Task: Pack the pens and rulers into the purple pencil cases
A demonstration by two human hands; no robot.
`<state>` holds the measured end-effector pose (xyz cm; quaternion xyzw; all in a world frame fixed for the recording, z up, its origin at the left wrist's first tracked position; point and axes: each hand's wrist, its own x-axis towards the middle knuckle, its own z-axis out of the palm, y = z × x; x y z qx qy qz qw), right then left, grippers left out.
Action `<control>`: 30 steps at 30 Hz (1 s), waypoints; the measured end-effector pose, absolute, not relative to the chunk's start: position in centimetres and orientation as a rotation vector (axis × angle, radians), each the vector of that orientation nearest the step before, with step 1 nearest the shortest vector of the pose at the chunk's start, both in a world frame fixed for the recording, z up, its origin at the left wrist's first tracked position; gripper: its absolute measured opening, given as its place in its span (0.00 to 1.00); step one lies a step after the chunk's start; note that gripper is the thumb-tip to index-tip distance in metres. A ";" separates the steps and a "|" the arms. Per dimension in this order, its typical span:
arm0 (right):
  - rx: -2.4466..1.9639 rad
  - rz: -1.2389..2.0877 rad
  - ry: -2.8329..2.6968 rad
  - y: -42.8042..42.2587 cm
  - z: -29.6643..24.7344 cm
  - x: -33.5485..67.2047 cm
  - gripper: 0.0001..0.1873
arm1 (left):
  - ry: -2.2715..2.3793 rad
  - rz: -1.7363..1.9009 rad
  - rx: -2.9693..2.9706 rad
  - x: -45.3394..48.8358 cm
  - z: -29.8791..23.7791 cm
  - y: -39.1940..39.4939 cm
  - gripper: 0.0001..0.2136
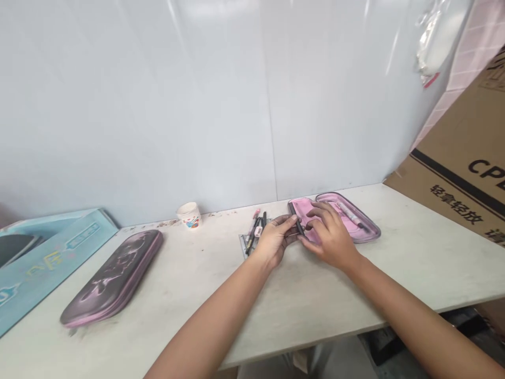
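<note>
My left hand (274, 240) pinches a slim dark pen (296, 218) at the near edge of an open pink pencil case (347, 216). My right hand (329, 234) curls over the case's pink inner flap (302, 210), its fingers close beside the pen. A pink-and-white pen (349, 216) lies in the case's far half. Just left of my hands, a small bundle of pens (254, 231) rests on a clear plastic ruler or sheet (243, 245). My left wrist partly hides that bundle.
A closed dark purple-and-pink pencil case (112, 279) lies on the white table (315, 295) at left. Behind it are a small paper cup (188, 216) and a light blue box (51, 258). A large cardboard carton (453, 152) stands at the right, against a white wall (158, 105).
</note>
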<state>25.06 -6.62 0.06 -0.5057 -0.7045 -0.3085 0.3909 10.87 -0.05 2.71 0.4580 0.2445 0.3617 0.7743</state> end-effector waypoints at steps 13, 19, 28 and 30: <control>-1.943 -0.914 -1.412 -7.8 -3.0 35.7 0.11 | 0.856 0.552 2.249 24.4 0.8 0.1 0.18; -2.129 -0.893 -1.416 -8.0 -3.7 35.9 0.14 | 0.887 0.420 2.591 23.8 0.3 -0.4 0.18; -2.013 -0.952 -1.477 -8.5 -4.4 35.4 0.13 | 1.207 0.639 2.611 13.6 0.9 3.2 0.16; -1.979 -0.963 -1.505 -8.4 -4.4 35.0 0.12 | 1.369 0.684 2.552 10.3 1.0 4.7 0.15</control>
